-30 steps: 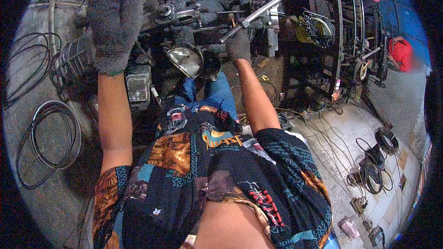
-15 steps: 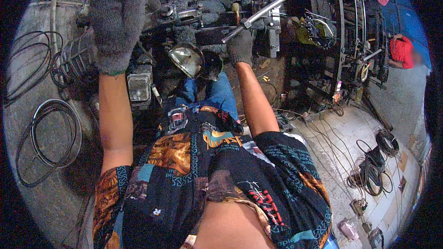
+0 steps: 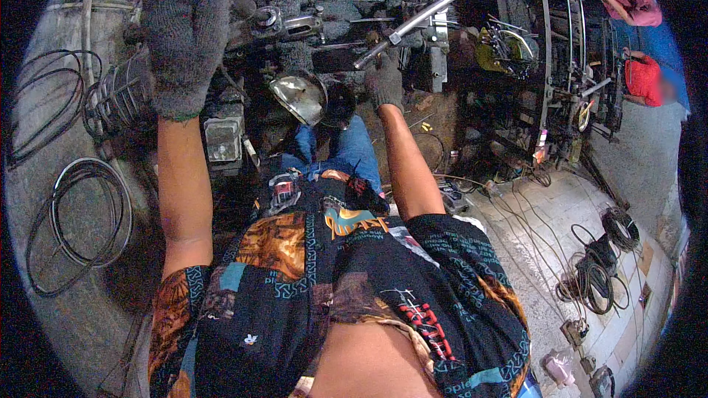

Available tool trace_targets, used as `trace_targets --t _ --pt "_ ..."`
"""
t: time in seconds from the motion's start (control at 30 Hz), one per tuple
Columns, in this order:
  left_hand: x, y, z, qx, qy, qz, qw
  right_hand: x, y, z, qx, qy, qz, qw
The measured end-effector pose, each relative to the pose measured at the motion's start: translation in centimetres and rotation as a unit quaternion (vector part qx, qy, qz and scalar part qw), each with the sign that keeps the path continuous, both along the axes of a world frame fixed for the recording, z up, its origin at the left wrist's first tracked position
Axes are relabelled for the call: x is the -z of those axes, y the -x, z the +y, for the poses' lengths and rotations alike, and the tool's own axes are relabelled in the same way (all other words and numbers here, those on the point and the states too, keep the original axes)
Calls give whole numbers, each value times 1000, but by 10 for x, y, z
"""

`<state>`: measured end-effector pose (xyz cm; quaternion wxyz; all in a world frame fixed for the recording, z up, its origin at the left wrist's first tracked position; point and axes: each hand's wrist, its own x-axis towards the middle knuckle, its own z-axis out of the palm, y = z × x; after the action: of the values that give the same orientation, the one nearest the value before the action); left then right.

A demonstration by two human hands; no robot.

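My left hand (image 3: 184, 37), in a grey knit glove, reaches over the left end of a dark, grimy machine (image 3: 354, 4). Its fingertips run out at the upper edge, so its grip is hidden. My right hand (image 3: 384, 79), also gloved, is at the machine's near side, below a slanted steel bar handle (image 3: 442, 11). Its fingers are closed near a small brown-handled tool (image 3: 373, 39), blurred and partly behind the bar. Between my hands, a shiny metal bowl-shaped piece (image 3: 299, 99) stands tilted beside a dark round one (image 3: 339, 103).
A grey metal box (image 3: 223, 138) sits beside my left forearm. Coiled hoses (image 3: 88, 210) lie at left, cables (image 3: 597, 273) on the right floor. Metal pieces fill a yellowish container (image 3: 495, 55) near a rack (image 3: 549, 66). Two people, in maroon (image 3: 634, 0) and red (image 3: 643, 81), are at far right.
My right hand and the brown-handled tool have shifted; the tool sits lower, toward me. My left hand has barely moved. The person in maroon has come further into view, an arm now showing.
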<state>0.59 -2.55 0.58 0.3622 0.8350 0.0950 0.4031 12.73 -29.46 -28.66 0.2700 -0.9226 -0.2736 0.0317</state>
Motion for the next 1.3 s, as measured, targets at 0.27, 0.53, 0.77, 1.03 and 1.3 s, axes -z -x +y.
trace_targets --t 0.27,0.53,0.77,1.03,1.3 --pt "16 11 13 -11 53 29 998 -46 -14 21 6 31 197 980" --pt "14 7 8 -6 76 8 997 -32 -12 21 20 -18 129 991" --pt "17 8 7 -3 95 -9 995 -59 -14 28 18 63 233 970" --pt "59 6 27 -29 138 -62 988 -52 10 12 26 -7 216 976" --pt "20 9 12 40 122 -51 990 -50 -7 20 13 9 158 987"
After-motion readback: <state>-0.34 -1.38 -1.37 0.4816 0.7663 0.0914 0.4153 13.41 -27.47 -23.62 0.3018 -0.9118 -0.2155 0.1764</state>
